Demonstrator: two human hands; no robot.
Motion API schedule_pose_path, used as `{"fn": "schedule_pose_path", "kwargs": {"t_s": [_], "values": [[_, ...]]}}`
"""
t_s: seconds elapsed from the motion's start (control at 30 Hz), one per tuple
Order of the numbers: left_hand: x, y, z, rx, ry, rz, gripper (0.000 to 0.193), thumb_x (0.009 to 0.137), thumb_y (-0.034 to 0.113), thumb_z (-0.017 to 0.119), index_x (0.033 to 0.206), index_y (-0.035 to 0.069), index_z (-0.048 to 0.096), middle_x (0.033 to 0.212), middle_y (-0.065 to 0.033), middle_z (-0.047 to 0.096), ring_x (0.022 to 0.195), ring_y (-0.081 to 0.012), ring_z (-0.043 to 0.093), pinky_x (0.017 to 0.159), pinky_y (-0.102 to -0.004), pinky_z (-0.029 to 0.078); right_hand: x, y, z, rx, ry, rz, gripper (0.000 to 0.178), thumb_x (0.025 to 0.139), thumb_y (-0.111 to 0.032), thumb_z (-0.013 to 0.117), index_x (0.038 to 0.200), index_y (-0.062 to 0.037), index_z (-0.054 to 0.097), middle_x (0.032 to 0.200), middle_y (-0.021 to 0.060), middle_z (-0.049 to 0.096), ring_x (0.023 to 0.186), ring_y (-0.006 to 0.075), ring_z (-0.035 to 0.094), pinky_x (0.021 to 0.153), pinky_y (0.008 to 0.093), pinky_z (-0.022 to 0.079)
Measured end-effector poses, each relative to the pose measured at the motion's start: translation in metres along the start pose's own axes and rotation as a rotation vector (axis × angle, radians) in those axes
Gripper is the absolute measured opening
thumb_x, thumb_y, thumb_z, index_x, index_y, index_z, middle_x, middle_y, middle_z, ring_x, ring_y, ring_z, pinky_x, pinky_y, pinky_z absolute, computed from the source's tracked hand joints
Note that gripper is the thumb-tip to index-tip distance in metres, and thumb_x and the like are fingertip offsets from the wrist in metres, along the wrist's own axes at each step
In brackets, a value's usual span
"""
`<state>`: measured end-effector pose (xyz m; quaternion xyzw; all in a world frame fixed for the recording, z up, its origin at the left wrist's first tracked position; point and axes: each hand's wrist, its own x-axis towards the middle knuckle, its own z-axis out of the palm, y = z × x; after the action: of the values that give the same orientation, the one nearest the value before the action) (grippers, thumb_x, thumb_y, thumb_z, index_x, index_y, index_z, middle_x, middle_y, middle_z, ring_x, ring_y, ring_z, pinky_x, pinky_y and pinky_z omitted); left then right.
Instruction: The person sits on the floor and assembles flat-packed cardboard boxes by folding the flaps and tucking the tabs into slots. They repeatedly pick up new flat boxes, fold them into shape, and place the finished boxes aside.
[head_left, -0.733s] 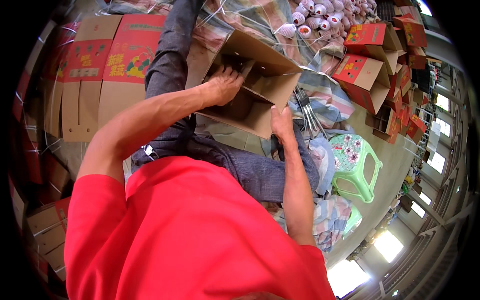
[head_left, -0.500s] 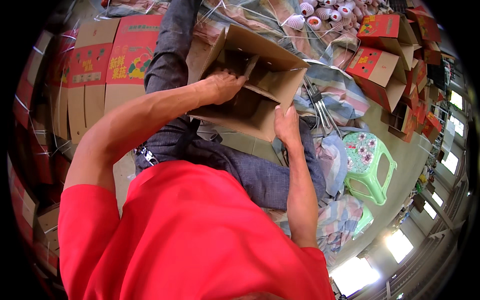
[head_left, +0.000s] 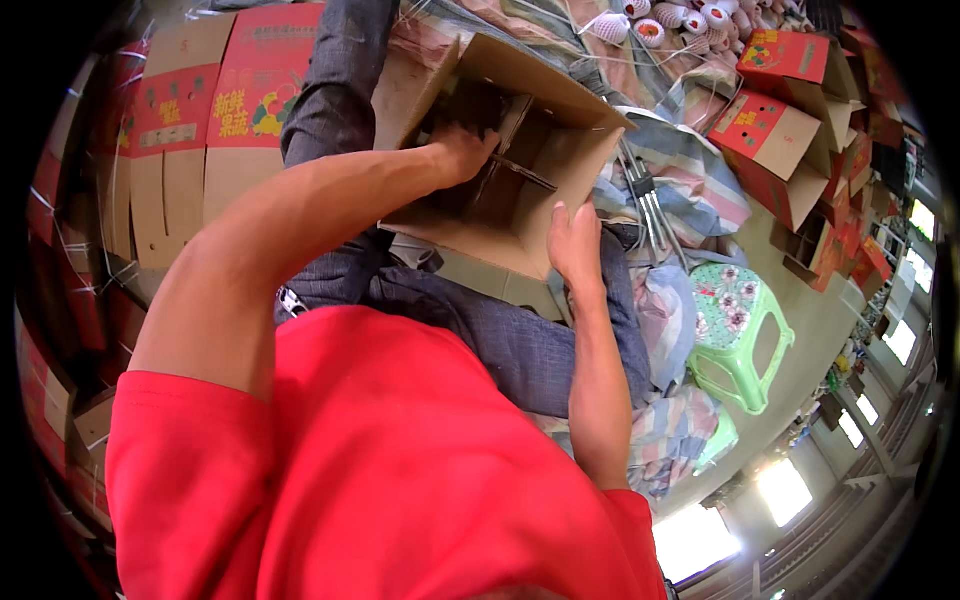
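Observation:
An open brown cardboard box (head_left: 470, 235) is tilted in front of me between my legs, its inside facing up. In it sits a crossed cardboard divider (head_left: 526, 174) that splits the space into compartments. My left hand (head_left: 464, 152) reaches inside, its fingers curled at the divider's left part; some fingertips are hidden. With the thumb along the inner side and the fingers behind, my right hand (head_left: 575, 242) grips the box's near right edge.
Flattened red and brown cartons (head_left: 180, 140) lie at the left. Several open cartons (head_left: 770, 140) are piled at the right, near a green stool (head_left: 735, 330). Fruit in foam nets (head_left: 690, 20) rests at the top. Striped sheeting (head_left: 690, 185) and metal rods (head_left: 645, 190) lie beside the box.
The divider has gone deeper into the box and now shows a clear cross shape. My left hand has moved slightly right and up with it; my right hand keeps its hold on the edge.

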<state>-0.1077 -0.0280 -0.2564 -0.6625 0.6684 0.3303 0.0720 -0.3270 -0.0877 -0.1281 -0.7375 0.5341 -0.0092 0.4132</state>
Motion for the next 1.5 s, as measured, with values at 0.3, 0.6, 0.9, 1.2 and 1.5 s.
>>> {"fn": "schedule_pose_path", "kwargs": {"t_s": [0.3, 0.6, 0.9, 1.2, 1.5], "values": [[-0.004, -0.001, 0.000, -0.056, 0.045, -0.054, 0.066, 0.096, 0.019, 0.063, 0.157, 0.002, 0.044, 0.148, -0.0269, 0.062, 0.136, -0.0422, 0.060, 0.115, -0.0611, 0.039, -0.001, 0.027, 0.007, 0.008, 0.070, 0.023, 0.039, 0.101, -0.022, 0.062, 0.124, 0.0091, 0.066, 0.116, 0.0355, 0.072, 0.116, 0.0528, 0.068, 0.100, 0.0528, 0.052], [-0.193, -0.015, -0.098, -0.612, 1.216, 0.175, 0.058, 0.089, -0.002, 0.071, 0.145, 0.003, 0.059, 0.143, -0.0208, 0.062, 0.136, -0.0386, 0.057, 0.118, -0.0464, 0.044, -0.039, 0.031, 0.009, 0.034, -0.128, 0.304, 0.037, 0.103, -0.026, 0.060, 0.113, 0.0087, 0.070, 0.083, 0.0152, 0.071, 0.064, 0.0202, 0.059, 0.052, 0.0418, 0.043], [-0.186, -0.122, -0.025, -0.838, 1.256, -0.211, 0.034, 0.108, 0.008, 0.060, 0.141, -0.001, 0.061, 0.132, -0.0128, 0.067, 0.123, -0.0225, 0.063, 0.108, -0.0357, 0.049, 0.039, 0.054, -0.114, 0.390, -0.070, 0.083, 0.033, 0.102, -0.016, 0.063, 0.128, 0.0030, 0.069, 0.106, 0.0091, 0.075, 0.090, 0.0177, 0.070, 0.078, 0.0387, 0.058], [-0.197, -0.127, -0.006, -0.737, 1.084, -0.122, 0.034, 0.097, -0.001, 0.064, 0.130, -0.002, 0.065, 0.126, -0.0183, 0.069, 0.123, -0.0331, 0.065, 0.111, -0.0415, 0.048, 0.005, 0.000, -0.474, 0.399, 0.842, -0.337, 0.055, 0.103, -0.034, 0.067, 0.151, -0.0136, 0.051, 0.136, 0.0120, 0.065, 0.124, 0.0282, 0.064, 0.086, 0.0410, 0.063], [-0.202, -0.255, 0.095, -0.853, 1.214, -0.299, 0.039, 0.101, -0.001, 0.063, 0.139, -0.003, 0.060, 0.135, -0.0172, 0.065, 0.126, -0.0296, 0.062, 0.109, -0.0419, 0.050, 0.052, 0.013, -0.202, -0.022, 0.284, -0.420, 0.037, 0.102, -0.021, 0.073, 0.132, -0.0012, 0.064, 0.113, 0.0075, 0.073, 0.106, 0.0179, 0.071, 0.094, 0.0352, 0.058]]}}
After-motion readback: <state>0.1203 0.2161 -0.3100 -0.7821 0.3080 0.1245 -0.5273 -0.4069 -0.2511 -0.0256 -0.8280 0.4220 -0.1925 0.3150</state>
